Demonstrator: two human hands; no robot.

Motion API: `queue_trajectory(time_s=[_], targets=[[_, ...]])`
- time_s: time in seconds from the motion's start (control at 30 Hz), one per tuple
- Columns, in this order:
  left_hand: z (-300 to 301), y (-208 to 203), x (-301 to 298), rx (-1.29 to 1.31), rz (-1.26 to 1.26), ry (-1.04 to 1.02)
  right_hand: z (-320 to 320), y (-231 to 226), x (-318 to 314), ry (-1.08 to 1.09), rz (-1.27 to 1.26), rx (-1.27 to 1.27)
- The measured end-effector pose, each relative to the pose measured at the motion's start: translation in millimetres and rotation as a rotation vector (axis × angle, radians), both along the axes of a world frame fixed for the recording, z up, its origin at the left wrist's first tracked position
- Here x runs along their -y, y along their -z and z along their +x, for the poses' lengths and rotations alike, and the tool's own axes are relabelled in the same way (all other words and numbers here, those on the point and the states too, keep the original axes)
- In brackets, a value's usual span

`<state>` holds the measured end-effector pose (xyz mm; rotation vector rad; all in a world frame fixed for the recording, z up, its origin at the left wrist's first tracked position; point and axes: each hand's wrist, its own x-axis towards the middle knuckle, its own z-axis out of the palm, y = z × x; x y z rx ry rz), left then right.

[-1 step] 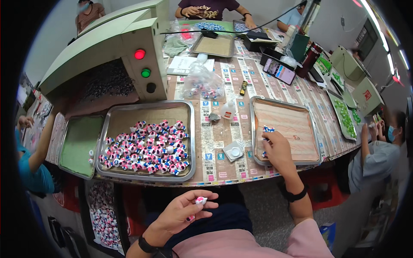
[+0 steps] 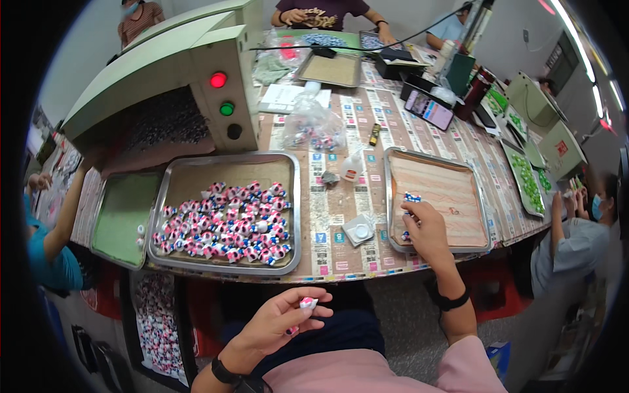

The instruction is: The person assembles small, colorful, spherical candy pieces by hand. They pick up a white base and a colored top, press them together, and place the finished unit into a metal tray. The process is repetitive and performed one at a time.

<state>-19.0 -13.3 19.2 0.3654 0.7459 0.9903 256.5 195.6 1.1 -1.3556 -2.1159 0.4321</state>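
My left hand (image 2: 272,325) is held above my lap, its thumb and fingers closed round a small pink-and-white figurine piece (image 2: 308,302). A second pink bit (image 2: 292,331) shows lower in the same hand. Over the left part of the right tray (image 2: 452,190), lined with pinkish paper, my right hand (image 2: 429,229) has curled fingers at a small blue-and-white piece (image 2: 411,197). Another blue-and-white piece (image 2: 406,236) lies by the thumb. At left, a metal tray (image 2: 295,216) holds many pink, white and blue figurines (image 2: 226,226).
A machine (image 2: 226,39) with red and green buttons stands at left, beside a green tray (image 2: 121,216). Between the trays are a small bottle (image 2: 352,169), a white square dish (image 2: 358,230) and a grey lump (image 2: 329,177). Farther off are a phone (image 2: 429,109) and co-workers.
The whole view has shifted slightly. Both hands keep nearly the same pose, and no piece has visibly been taken up or let go.
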Motion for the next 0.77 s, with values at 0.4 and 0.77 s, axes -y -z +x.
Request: queue_trajectory(time_s=[0.4,0.77], targets=[[7,5,-3,0.243,-0.084,-0.109,-12,-22,62,-0.426,-0.808,-0.621],[6,30,4,0.169,-0.029,-0.127,-20,-23,50,-0.253,-0.836,-0.647]])
